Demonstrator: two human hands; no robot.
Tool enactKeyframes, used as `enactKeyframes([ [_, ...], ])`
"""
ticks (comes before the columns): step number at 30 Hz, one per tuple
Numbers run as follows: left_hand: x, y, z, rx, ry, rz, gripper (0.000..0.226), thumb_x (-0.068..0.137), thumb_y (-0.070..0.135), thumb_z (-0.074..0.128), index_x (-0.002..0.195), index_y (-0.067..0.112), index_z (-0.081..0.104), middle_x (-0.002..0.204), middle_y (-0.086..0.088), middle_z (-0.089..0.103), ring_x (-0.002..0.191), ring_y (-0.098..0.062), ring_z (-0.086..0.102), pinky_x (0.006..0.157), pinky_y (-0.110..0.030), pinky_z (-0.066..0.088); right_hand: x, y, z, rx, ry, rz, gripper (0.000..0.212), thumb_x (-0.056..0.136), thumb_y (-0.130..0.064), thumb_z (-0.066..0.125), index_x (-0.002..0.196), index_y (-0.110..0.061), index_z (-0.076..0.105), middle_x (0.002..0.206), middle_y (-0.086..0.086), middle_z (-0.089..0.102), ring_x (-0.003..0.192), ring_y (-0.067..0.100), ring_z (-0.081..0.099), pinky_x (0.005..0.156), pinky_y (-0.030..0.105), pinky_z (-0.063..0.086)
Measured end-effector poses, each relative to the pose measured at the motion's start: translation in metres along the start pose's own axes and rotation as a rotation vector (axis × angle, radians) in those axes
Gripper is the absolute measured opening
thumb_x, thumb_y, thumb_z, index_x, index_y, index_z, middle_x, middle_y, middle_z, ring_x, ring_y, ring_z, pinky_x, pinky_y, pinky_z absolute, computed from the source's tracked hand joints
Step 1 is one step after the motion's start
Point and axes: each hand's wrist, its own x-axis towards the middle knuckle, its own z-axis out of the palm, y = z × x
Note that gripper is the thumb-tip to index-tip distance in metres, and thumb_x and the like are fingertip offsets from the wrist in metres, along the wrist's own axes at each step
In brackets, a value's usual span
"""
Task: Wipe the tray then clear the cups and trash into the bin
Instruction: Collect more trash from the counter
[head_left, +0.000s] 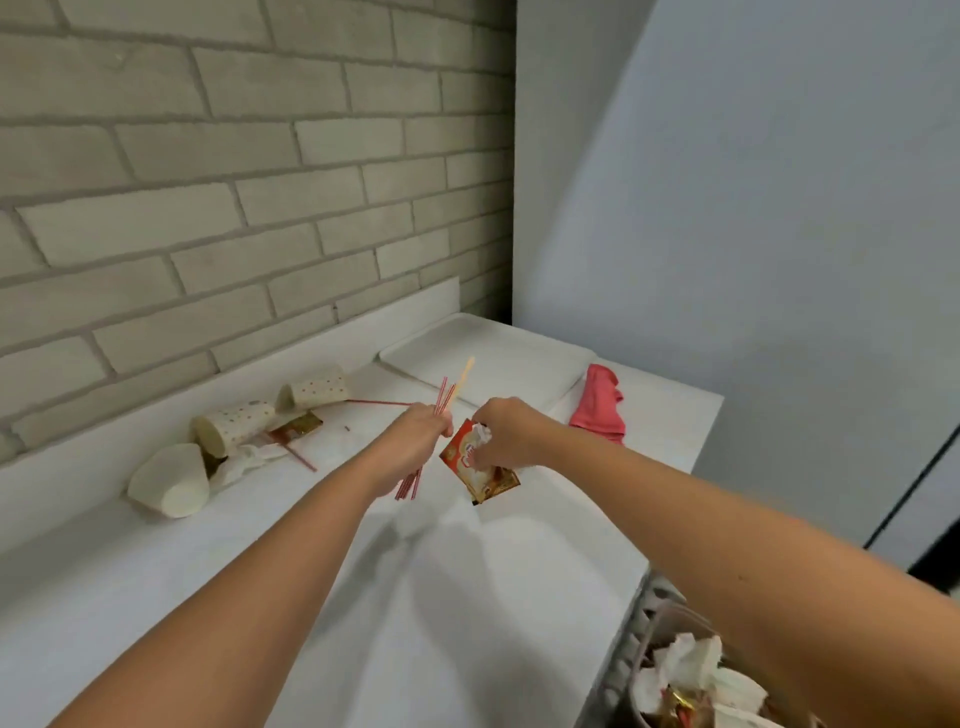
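White counter (363, 597) under a brick wall (208, 182). The left hand (415, 441) clenches red stirrers (409, 483), and the right hand (506, 431) pinches a sachet (485, 478). Tipped paper cups (234, 423) lie at nine o'clock.

Bright, even light; soft arm shadows on counter (467, 597); wide-angle bending, slight blur.

1. A grey-beige brick wall (234, 182) with recessed mortar joints is filling the left side.
2. A low white upstand strip (395, 327) is lying against the foot of that wall.
3. A smooth white countertop (415, 597) is extending from the strip toward the camera.
4. A smooth pale grey wall panel (753, 260) is meeting the brick at the corner.
5. A narrow dark seam (911, 491) is crossing the panel's lower right diagonally.
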Motion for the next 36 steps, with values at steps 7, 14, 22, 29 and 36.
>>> enactKeyframes([
  [7, -0.001, 0.05, 0.104, 0.121, -0.208, 0.125, 0.029, 0.101, 0.029, 0.034, 0.082, 0.011, 0.05, 0.078, 0.002, 0.045, 0.077, -0.016, 0.042, 0.062, -0.025, 0.032, -0.052, 0.109, -0.026, -0.014, -0.063, 0.213, 0.035, 0.085, -0.022, 0.062, 0.116, -0.006, 0.056, 0.108, 0.008, 0.061, 0.088, 0.023, 0.057, 0.068, 0.03, 0.047],
  [14, -0.015, 0.076, 0.207, 0.048, -0.36, 0.179, 0.03, 0.1, 0.025, 0.037, 0.076, 0.014, 0.051, 0.077, 0.0, 0.048, 0.086, -0.027, 0.05, 0.075, -0.03, 0.038, -0.11, 0.21, -0.001, 0.024, -0.142, 0.396, 0.03, 0.084, -0.02, 0.061, 0.11, -0.005, 0.061, 0.105, 0.01, 0.065, 0.087, 0.024, 0.059, 0.071, 0.031, 0.049],
  [22, -0.039, 0.054, 0.296, 0.111, -0.445, 0.155, 0.033, 0.101, 0.026, 0.033, 0.072, 0.02, 0.047, 0.092, -0.005, 0.055, 0.091, -0.02, 0.051, 0.083, -0.032, 0.039, -0.158, 0.277, 0.075, -0.004, -0.352, 0.466, 0.045, 0.088, -0.02, 0.062, 0.13, -0.009, 0.051, 0.124, 0.009, 0.059, 0.107, 0.023, 0.057, 0.085, 0.027, 0.046],
  [29, -0.05, 0.015, 0.327, 0.075, -0.446, 0.028, 0.034, 0.101, 0.03, 0.03, 0.072, 0.022, 0.045, 0.078, 0.001, 0.051, 0.078, -0.018, 0.049, 0.082, -0.035, 0.043, -0.172, 0.297, 0.151, 0.019, -0.469, 0.389, 0.049, 0.087, -0.023, 0.064, 0.133, -0.014, 0.051, 0.127, 0.008, 0.057, 0.114, 0.026, 0.055, 0.094, 0.032, 0.045],
  [36, -0.054, -0.002, 0.34, -0.073, -0.428, -0.119, 0.032, 0.101, 0.029, 0.029, 0.079, 0.016, 0.048, 0.081, -0.001, 0.05, 0.08, -0.016, 0.047, 0.072, -0.026, 0.041, -0.186, 0.307, 0.197, 0.002, -0.572, 0.319, 0.051, 0.088, -0.02, 0.062, 0.136, -0.011, 0.048, 0.129, 0.012, 0.055, 0.117, 0.027, 0.053, 0.096, 0.03, 0.045],
])
